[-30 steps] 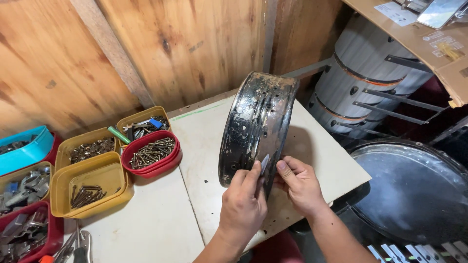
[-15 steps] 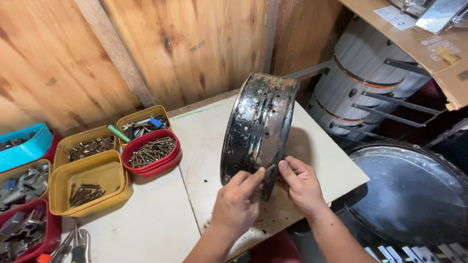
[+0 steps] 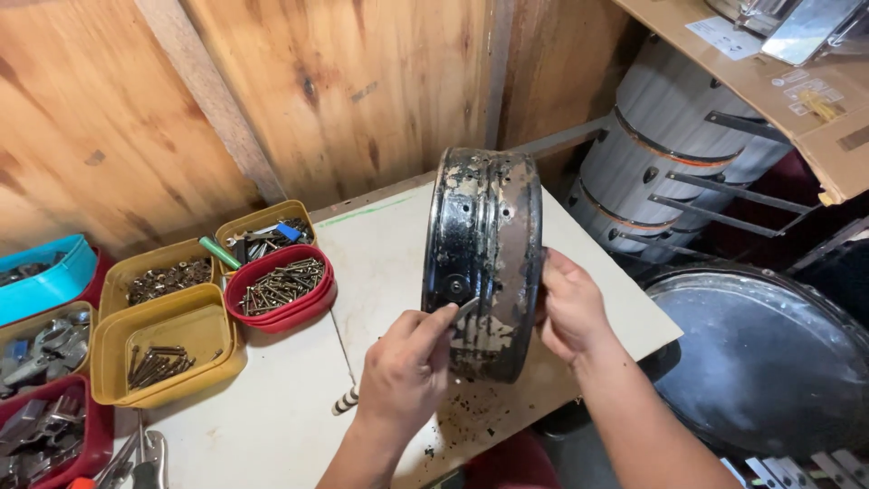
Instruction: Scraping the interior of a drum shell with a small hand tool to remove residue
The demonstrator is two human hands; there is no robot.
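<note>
I'm scraping paint: my left hand pinches a scraper against the drum shell, my right hand grips its rim; next needs firm pressure.

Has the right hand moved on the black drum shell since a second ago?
Yes. The right hand slid from the shell's lower front edge up its far side, away from the red screw tray.

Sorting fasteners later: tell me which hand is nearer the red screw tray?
Left. The left hand is just right of the red screw tray; the right hand is beyond the black drum.
</note>
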